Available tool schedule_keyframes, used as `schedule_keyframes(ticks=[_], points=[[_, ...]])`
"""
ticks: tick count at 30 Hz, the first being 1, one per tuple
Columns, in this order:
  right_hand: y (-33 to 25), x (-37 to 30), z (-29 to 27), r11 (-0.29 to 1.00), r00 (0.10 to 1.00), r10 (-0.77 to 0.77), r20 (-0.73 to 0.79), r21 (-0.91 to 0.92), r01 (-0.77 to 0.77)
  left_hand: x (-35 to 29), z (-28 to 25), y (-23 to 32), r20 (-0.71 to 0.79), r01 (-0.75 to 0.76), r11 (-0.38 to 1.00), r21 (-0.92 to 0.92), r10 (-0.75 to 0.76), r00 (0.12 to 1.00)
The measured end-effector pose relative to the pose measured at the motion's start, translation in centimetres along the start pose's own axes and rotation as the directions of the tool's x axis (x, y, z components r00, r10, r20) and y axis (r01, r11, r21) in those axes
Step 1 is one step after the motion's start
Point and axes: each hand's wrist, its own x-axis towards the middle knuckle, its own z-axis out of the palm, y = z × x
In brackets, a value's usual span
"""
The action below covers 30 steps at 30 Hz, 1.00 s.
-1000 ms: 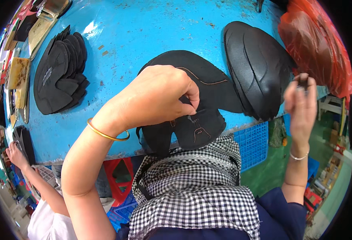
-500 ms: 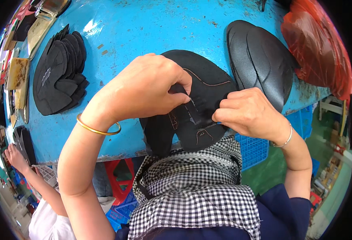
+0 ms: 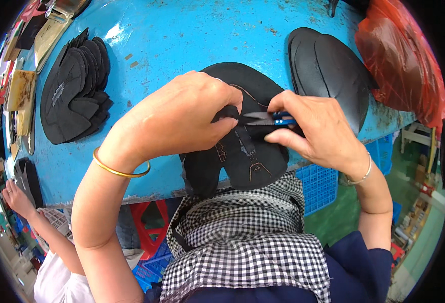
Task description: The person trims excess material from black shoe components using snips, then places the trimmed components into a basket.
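Observation:
A black stitched shoe upper lies in front of me at the table's near edge, with orange stitching lines on it. My left hand pinches a folded strip of the upper between thumb and fingers. In my right hand are small thread snips with blue handles. Their blades are spread and point left, with the tips right at the pinched strip by my left fingertips. Part of the upper is hidden under both hands.
Stacked black upper pieces lie at the left on the blue table. Smooth black pieces lie at the right beside a red plastic bag. A co-worker's hand is at the lower left. Blue crates stand below the table edge.
My right hand has turned and risen toward my left hand, bringing the snips' blades into view at the pinched strip. The upper's lower stitched part is now uncovered.

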Motion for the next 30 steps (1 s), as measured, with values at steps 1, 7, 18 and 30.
schedule_keyframes(ticks=[1,7,18,30], points=[[0.0,0.0,0.1,1.000,1.000,0.004,-0.001,-0.004,-0.004,0.0,-0.2,0.1,0.000,-0.006,1.000,-0.001,0.006,1.000],[0.4,1.3,1.2,0.998,0.999,-0.053,-0.014,-0.033,0.052,0.0,-0.3,0.2,0.036,0.042,0.997,-0.060,-0.040,0.999],[-4.8,-1.8,4.5,0.867,0.958,-0.287,0.000,-0.425,0.260,-4.3,-2.7,0.7,-0.196,0.130,0.555,-0.821,-0.490,0.849],[1.6,-3.1,-0.8,0.392,0.723,0.661,-0.200,0.914,-0.105,-3.7,-4.2,3.6,-0.175,0.177,0.772,-0.610,-0.349,0.920]])
